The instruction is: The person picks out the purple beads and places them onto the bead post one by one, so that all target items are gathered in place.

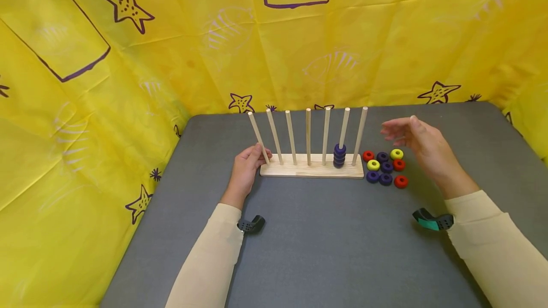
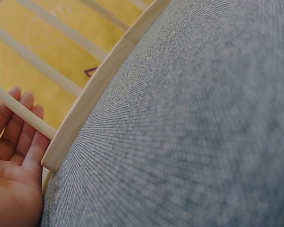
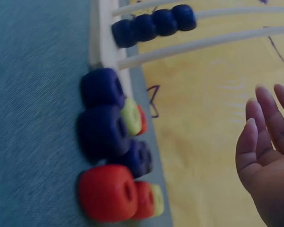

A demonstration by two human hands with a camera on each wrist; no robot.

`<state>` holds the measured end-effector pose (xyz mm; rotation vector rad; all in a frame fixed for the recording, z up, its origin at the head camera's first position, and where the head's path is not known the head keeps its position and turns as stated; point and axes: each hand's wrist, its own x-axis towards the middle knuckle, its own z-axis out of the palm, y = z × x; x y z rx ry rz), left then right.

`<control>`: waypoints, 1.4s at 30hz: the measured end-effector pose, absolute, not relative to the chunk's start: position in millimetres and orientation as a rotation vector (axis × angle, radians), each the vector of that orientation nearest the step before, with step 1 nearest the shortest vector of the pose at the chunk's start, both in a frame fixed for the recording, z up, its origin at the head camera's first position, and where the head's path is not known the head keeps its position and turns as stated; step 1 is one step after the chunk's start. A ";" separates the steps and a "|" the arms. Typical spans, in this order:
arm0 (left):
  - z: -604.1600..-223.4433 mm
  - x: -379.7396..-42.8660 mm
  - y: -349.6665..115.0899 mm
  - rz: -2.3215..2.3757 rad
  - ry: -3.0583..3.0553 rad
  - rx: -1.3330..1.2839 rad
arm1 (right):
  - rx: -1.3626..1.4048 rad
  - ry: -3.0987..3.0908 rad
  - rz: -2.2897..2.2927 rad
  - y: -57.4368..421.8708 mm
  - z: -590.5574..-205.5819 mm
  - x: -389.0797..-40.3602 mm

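Note:
A wooden peg rack (image 1: 308, 172) with several upright pegs stands on the table. Dark blue rings (image 1: 339, 156) are stacked on its second peg from the right. At the rack's left end is my left hand (image 1: 248, 165), its thumb by the leftmost peg (image 2: 26, 111). Its fingers extend loosely behind that peg in the left wrist view, the little finger right at the base's end. My right hand (image 1: 428, 149) is raised beside the loose rings, palm facing left, fingers apart and holding nothing. Red rings (image 3: 109, 193), dark blue rings (image 3: 102, 131) and yellow rings (image 1: 396, 154) lie grouped off the rack's right end.
The grey table (image 1: 317, 246) extends in front of the rack and to both sides. A yellow cloth (image 1: 291, 61) with purple starfish and fish drawings hangs behind and along the left. Dark bands (image 1: 432, 220) sit on both wrists over beige sleeves.

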<state>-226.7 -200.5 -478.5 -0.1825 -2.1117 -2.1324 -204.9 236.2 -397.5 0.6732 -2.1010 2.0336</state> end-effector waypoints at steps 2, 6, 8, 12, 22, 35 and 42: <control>-478.8 -226.9 -200.1 -2.141 -2.102 -0.187 | 0.673 -2.137 2.015 239.7 -401.9 -205.2; -480.7 -227.4 -199.8 -2.149 -2.093 -0.186 | 0.660 -2.191 1.969 246.4 -410.6 -206.5; -481.8 -227.5 -199.8 -2.147 -2.096 -0.185 | 0.640 -2.207 1.955 249.9 -415.5 -207.7; -482.7 -228.0 -199.3 -2.143 -2.102 -0.184 | 0.556 -2.246 1.905 257.1 -427.1 -211.7; -483.9 -229.7 -199.7 -2.144 -2.095 -0.200 | 0.330 -2.421 1.773 269.4 -450.8 -221.4; -483.1 -231.4 -199.7 -2.162 -2.063 -0.214 | 0.305 -2.753 1.571 274.1 -465.7 -225.5; -482.3 -231.8 -200.5 -2.178 -2.057 -0.212 | 0.342 -2.820 1.498 271.7 -470.0 -226.9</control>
